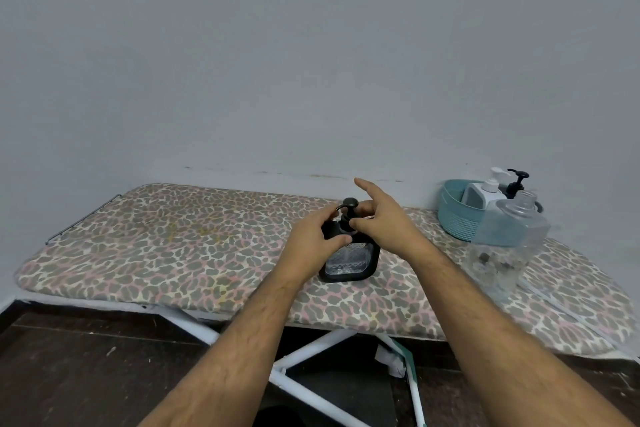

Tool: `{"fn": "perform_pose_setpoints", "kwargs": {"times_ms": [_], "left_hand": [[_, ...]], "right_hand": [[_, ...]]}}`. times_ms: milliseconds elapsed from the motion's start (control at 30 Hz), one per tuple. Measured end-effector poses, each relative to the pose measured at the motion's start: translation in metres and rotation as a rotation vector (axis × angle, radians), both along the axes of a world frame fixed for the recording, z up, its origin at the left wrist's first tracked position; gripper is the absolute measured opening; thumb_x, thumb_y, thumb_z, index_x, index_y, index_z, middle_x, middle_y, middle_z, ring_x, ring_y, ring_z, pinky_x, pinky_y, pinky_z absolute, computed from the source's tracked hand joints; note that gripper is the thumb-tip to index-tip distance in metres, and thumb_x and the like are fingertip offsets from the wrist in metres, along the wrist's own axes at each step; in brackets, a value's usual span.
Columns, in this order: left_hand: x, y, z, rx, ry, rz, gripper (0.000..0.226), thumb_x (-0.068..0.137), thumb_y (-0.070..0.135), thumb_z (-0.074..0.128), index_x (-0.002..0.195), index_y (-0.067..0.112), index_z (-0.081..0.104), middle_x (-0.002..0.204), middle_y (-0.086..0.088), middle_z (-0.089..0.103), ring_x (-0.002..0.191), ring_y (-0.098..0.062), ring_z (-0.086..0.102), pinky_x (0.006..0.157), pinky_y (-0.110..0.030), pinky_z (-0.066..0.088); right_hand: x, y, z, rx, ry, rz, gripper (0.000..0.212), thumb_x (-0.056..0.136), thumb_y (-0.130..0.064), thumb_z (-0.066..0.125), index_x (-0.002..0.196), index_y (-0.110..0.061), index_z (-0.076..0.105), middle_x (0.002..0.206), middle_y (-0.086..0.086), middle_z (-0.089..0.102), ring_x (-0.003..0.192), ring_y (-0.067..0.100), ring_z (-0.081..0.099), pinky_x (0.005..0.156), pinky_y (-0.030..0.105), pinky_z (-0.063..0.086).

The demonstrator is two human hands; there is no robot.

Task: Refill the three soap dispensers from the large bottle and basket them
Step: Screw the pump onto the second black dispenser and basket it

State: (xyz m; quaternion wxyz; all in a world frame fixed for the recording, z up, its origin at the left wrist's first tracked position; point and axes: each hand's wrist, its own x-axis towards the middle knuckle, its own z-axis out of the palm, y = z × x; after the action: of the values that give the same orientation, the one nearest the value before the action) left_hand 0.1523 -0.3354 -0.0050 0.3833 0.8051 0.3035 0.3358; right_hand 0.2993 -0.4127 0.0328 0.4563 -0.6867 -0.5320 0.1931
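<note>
A pale grey wall (311,55) fills the upper half of the head view. Below it stands an ironing board (145,253) with a leopard-print cover, serving as the worktop, on white crossed legs (311,350) over a dark floor (69,374).

At the right end of the worktop stands the large clear bottle (509,236), upright, with its cap off as far as can be seen. Just behind it, touching or nearly so, sits the teal basket (453,215). In the basket stand two dispensers: a white dispenser (481,194) with a white pump, and beside it a dispenser of which only the black pump (516,180) shows.

Near the middle of the worktop, well apart from the basket, stands the third, a black-framed dispenser (349,262) with a clear patterned front, upright.

Both forearms reach in from the lower edge. The left hand (313,243) grips the shoulder of the black-framed dispenser, fingers curled round its upper left side and thumb across its front. The right hand (384,215) pinches the collar below the dark pump head (349,203) between thumb and a bent finger; its index finger (363,184) points outward, straight and free.
</note>
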Motion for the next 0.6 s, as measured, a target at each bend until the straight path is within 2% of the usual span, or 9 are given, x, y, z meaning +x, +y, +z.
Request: {"fn": "perform_pose_setpoints", "kwargs": {"times_ms": [67, 167, 300, 333, 400, 467, 500, 600], "left_hand": [[0.002, 0.0, -0.002, 0.015, 0.026, 0.014, 0.058, 0.081, 0.022, 0.079, 0.135, 0.025, 0.058, 0.123, 0.007, 0.067, 0.114, -0.012, 0.061, 0.096, -0.025, 0.045], [0.002, 0.0, -0.004, -0.002, 0.029, 0.033, 0.064, 0.081, 0.021, 0.08, 0.139, 0.02, 0.054, 0.131, 0.004, 0.063, 0.12, -0.013, 0.057, 0.099, -0.023, 0.04], [0.001, 0.001, -0.003, -0.009, 0.03, 0.023, 0.063, 0.079, 0.021, 0.081, 0.137, 0.02, 0.056, 0.129, 0.003, 0.064, 0.118, -0.012, 0.058, 0.097, -0.022, 0.04], [0.0, 0.001, -0.003, -0.01, 0.025, 0.018, 0.062, 0.079, 0.02, 0.081, 0.136, 0.019, 0.057, 0.127, 0.004, 0.065, 0.116, -0.011, 0.058, 0.097, -0.021, 0.041], [-0.001, -0.001, -0.003, -0.022, 0.005, 0.012, 0.06, 0.079, 0.018, 0.081, 0.135, 0.019, 0.058, 0.123, 0.007, 0.065, 0.113, -0.008, 0.059, 0.097, -0.021, 0.042], [-0.002, -0.002, -0.003, -0.031, -0.007, 0.018, 0.061, 0.08, 0.017, 0.08, 0.136, 0.019, 0.057, 0.123, 0.01, 0.063, 0.111, -0.004, 0.056, 0.095, -0.017, 0.038], [-0.002, -0.002, -0.003, -0.032, -0.007, 0.018, 0.061, 0.08, 0.016, 0.08, 0.137, 0.018, 0.056, 0.122, 0.011, 0.062, 0.111, -0.002, 0.054, 0.095, -0.015, 0.036], [-0.002, 0.0, -0.002, -0.031, 0.0, 0.003, 0.062, 0.08, 0.015, 0.08, 0.137, 0.017, 0.055, 0.124, 0.009, 0.062, 0.111, -0.003, 0.053, 0.096, -0.017, 0.037]], "right_hand": [[-0.001, 0.001, -0.002, 0.005, -0.022, -0.018, 0.079, 0.087, -0.006, 0.068, 0.153, -0.027, 0.031, 0.096, -0.005, 0.07, 0.093, 0.012, 0.066, 0.084, 0.027, 0.05], [-0.005, 0.002, -0.005, 0.031, -0.04, -0.086, 0.079, 0.083, -0.011, 0.076, 0.15, -0.025, 0.036, 0.095, -0.002, 0.065, 0.089, 0.012, 0.063, 0.079, 0.022, 0.047], [-0.018, 0.002, -0.014, 0.09, -0.031, -0.196, 0.083, 0.078, -0.023, 0.081, 0.149, -0.023, 0.038, 0.088, 0.0, 0.06, 0.082, 0.014, 0.061, 0.078, 0.03, 0.052], [-0.02, 0.002, -0.016, 0.101, -0.038, -0.209, 0.084, 0.079, -0.027, 0.08, 0.15, -0.024, 0.036, 0.09, -0.001, 0.061, 0.082, 0.014, 0.061, 0.079, 0.031, 0.053], [-0.023, 0.0, -0.017, 0.114, -0.017, -0.212, 0.083, 0.083, -0.032, 0.074, 0.153, -0.028, 0.03, 0.109, -0.005, 0.061, 0.082, 0.01, 0.059, 0.082, 0.032, 0.051], [-0.021, -0.003, -0.015, 0.115, 0.063, -0.17, 0.077, 0.089, -0.024, 0.067, 0.154, -0.03, 0.027, 0.128, -0.01, 0.058, 0.08, 0.004, 0.057, 0.083, 0.029, 0.048], [-0.019, -0.004, -0.015, 0.111, 0.109, -0.146, 0.075, 0.09, -0.018, 0.064, 0.154, -0.03, 0.027, 0.129, -0.009, 0.06, 0.083, 0.003, 0.059, 0.084, 0.028, 0.049], [-0.012, -0.005, -0.017, 0.113, 0.172, -0.135, 0.078, 0.087, -0.013, 0.072, 0.153, -0.026, 0.032, 0.109, -0.005, 0.067, 0.095, 0.006, 0.064, 0.091, 0.031, 0.052]]}}
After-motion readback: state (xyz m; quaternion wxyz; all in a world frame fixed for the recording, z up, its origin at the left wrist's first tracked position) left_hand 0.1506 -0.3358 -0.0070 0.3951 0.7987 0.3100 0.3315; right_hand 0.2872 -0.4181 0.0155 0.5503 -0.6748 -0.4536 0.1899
